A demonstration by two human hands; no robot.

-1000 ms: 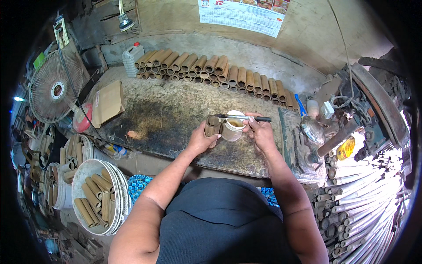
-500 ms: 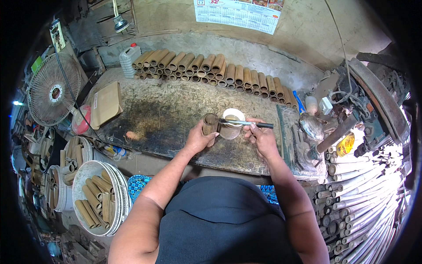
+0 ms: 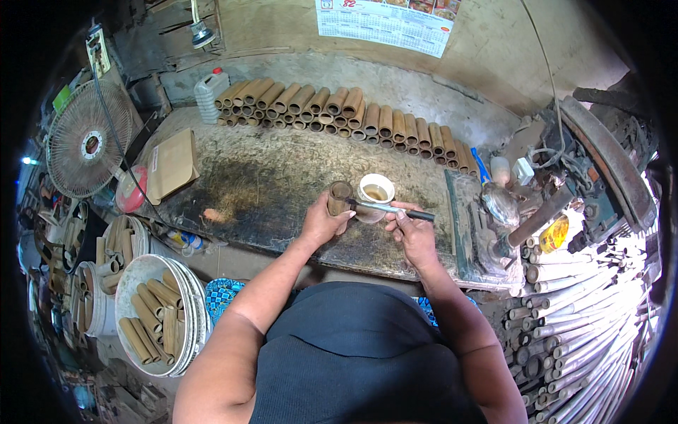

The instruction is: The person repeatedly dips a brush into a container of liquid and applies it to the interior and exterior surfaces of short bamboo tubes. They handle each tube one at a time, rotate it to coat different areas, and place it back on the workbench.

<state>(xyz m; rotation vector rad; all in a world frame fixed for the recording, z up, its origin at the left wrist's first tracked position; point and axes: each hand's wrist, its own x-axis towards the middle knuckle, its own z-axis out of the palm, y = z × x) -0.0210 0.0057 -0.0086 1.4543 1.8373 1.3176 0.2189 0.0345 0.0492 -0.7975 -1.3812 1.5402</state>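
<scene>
My left hand (image 3: 326, 220) is wrapped round a short brown bamboo tube (image 3: 340, 200), held upright with its open end facing up. In my right hand (image 3: 412, 233) is a slim brush (image 3: 395, 209) with a dark handle end and a metallic middle. Its tip points left and meets the tube's upper side; the bristles are too small to make out. Just behind the brush stands a white-rimmed cup (image 3: 376, 178) with brownish liquid inside. The brush crosses in front of the cup's lower part.
Stacked bamboo tubes (image 3: 304, 100) line the back of the worn table (image 3: 247, 166). A cardboard piece (image 3: 173, 167) and a fan (image 3: 90, 144) are left. Buckets (image 3: 200, 311) hold cut tubes. At right are a metal vise-like tool (image 3: 526, 230) and long poles (image 3: 586, 332).
My right hand and the brush have moved slightly left and down, from across the cup's rim to below it. The brush tip is lower against the tube. My left hand keeps its grip.
</scene>
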